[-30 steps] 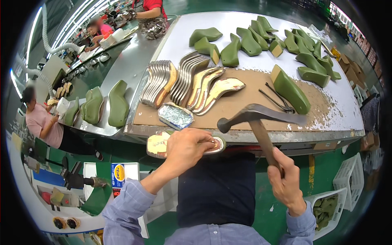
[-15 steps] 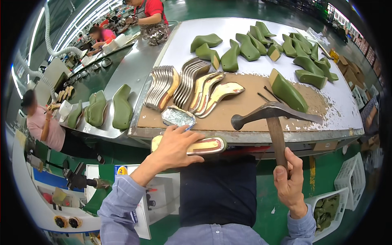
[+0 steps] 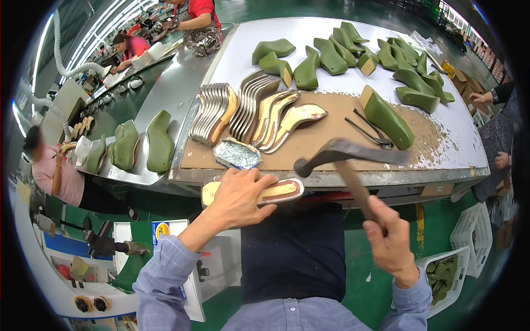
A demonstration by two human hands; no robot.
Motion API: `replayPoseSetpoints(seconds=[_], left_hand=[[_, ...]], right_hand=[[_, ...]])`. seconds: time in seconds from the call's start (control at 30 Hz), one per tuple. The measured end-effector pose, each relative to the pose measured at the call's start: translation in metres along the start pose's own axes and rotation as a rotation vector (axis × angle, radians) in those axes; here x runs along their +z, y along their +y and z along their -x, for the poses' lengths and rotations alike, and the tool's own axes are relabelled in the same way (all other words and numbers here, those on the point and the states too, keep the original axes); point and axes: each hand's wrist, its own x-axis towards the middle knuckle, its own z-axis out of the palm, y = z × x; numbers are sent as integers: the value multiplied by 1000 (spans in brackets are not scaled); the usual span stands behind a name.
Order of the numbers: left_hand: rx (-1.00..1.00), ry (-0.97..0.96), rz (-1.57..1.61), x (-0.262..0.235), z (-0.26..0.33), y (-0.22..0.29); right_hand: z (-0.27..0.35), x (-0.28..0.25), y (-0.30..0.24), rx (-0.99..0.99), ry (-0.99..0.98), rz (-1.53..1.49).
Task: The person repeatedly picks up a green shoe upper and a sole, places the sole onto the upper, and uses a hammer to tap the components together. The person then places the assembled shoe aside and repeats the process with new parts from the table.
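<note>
Near the table's front edge, my left hand (image 3: 234, 201) wraps over a shoe last with a cream and brown insole (image 3: 284, 191) lying sole up on it. The last's green underside is mostly hidden. In my right hand (image 3: 392, 237) is the wooden handle of a hammer (image 3: 350, 179). Its dark metal head, blurred by motion, hangs in the air to the right of the last, above the table edge. Just beyond my left fingers sits a small open packet lined with foil (image 3: 237, 153); its contents are too small to make out.
Nested insoles (image 3: 212, 115) stand on the brown board (image 3: 326, 135), with looser insoles (image 3: 301, 122) beside them. Pincers (image 3: 372, 131) and a green last (image 3: 387, 118) lie to the right. Several lasts (image 3: 333, 58) cover the table's far side. A person (image 3: 499, 127) stands at the right.
My right hand has swung the hammer to the left, nearer the last, and its handle now leans more. My left hand keeps its hold. More of the person at the right shows.
</note>
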Motion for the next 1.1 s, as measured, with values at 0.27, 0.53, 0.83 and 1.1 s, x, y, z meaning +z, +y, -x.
replayPoseSetpoints(seconds=[0.27,0.53,0.83,1.1], left_hand=[[-1,8,-10,0,-1,1],[11,60,-31,5,4,-3],[-22,-1,-43,1,-5,0],[1,72,192,3,5,-7]], right_hand=[[0,10,7,-133,91,14],[-20,-7,-9,-110,316,89],[-12,39,16,70,18,83],[-48,32,74,-81,133,648]])
